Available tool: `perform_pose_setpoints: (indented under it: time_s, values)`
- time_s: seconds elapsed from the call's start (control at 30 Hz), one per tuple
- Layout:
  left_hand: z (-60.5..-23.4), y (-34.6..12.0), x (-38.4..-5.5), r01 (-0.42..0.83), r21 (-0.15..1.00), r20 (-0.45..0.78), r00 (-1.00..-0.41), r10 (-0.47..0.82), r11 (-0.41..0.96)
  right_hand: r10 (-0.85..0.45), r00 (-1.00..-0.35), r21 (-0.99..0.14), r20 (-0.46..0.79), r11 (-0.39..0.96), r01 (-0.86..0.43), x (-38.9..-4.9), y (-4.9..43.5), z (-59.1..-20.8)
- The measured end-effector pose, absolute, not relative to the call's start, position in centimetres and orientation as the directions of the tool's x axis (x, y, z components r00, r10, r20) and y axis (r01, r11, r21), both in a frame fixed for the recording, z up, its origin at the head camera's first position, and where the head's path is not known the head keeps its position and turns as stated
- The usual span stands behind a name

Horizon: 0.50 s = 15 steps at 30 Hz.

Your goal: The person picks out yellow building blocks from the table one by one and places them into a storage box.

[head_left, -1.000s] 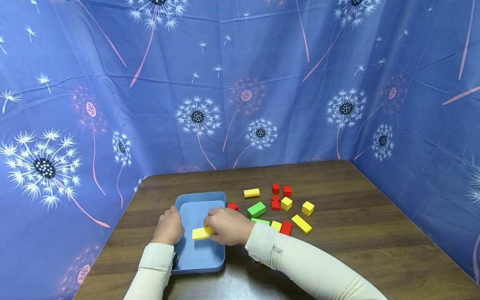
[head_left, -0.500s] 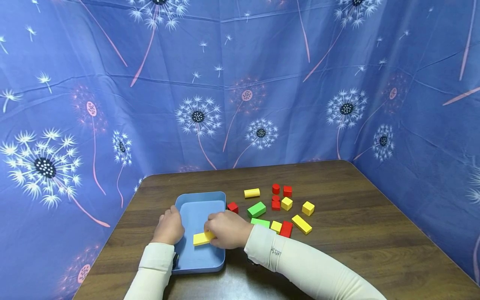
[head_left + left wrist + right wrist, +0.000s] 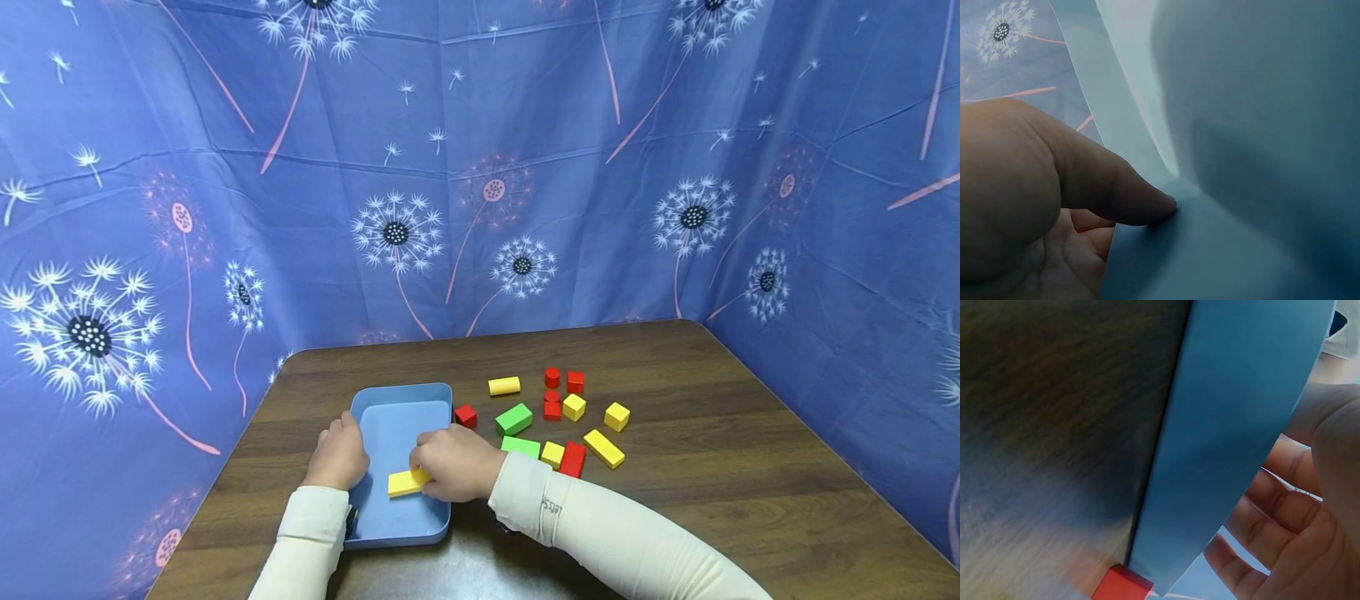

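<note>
The right hand (image 3: 455, 462) has its fingers bent in and pinches one end of a long yellow block (image 3: 407, 482). The block is over the floor of the blue tray (image 3: 390, 425), on the side near the right wall, and its free end points to the left. I can't tell if it touches the floor.

The left hand (image 3: 336, 452) holds the tray's left wall — thumb on the inside, other fingers on the outside.

To put the block down well, it seems best to lay it flat, then let go softly so that it does not tip or bounce. A spot close to a wall would leave more room for other blocks. The left hand should hold the tray firm, so it does not slide. The right hand should lift high enough to miss the right wall — a red cube (image 3: 466, 416) sits on the table (image 3: 675, 500) just outside that wall, and a bump could push it. Two green blocks (image 3: 513, 419) lie a bit farther right.
</note>
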<state>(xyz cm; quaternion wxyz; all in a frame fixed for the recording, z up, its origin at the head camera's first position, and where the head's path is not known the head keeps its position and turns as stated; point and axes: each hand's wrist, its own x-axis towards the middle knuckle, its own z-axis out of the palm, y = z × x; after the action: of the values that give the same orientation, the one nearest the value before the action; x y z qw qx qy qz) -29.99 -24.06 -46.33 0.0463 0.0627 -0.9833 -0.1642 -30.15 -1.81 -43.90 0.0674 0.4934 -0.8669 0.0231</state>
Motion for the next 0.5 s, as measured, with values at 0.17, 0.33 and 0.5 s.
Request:
perform_pose_setpoints:
  time_s: [0.17,0.33,0.5]
  values:
    - [-46.44,-24.1,-30.06,-0.103,0.328,0.081,-0.987,-0.137,0.939,-0.847,-0.52,0.02,0.116,0.525,-0.851,-30.02,-1.92,-43.94]
    - [-46.48,-24.15,-30.0,-0.096,0.332,0.09,-0.987,-0.133,0.938,-0.848,-0.519,0.031,0.109,0.525,-0.851,-29.94,-1.97,-44.1]
    - [-46.5,-24.19,-29.97,-0.093,0.333,0.094,-0.987,-0.132,0.938,-0.848,-0.52,0.02,0.101,0.525,-0.851,-29.98,-2.02,-44.27]
